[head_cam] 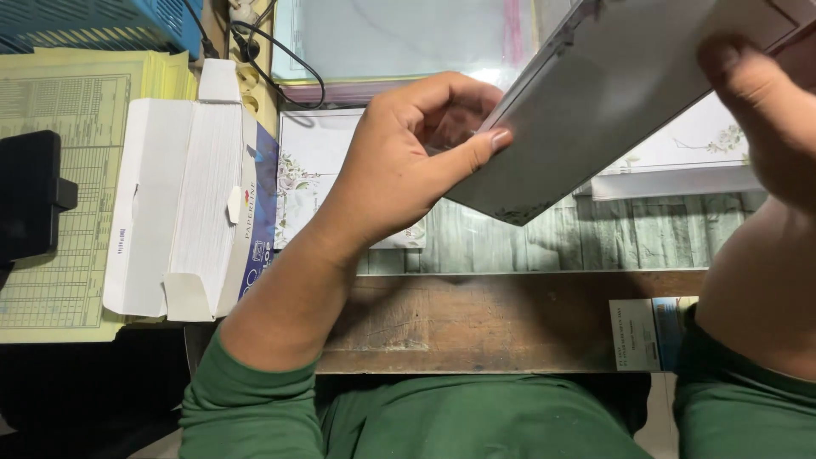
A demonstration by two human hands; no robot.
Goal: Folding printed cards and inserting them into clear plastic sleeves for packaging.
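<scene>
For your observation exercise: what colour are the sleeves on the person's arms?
Dark green, on both sleeves; the head view shows them best.

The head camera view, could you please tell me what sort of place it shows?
Probably a small print or stationery workshop desk. An opened box of white paper lies by yellow printed forms, floral sheets cover the wooden table, and both hands hold a grey card stack.
</scene>
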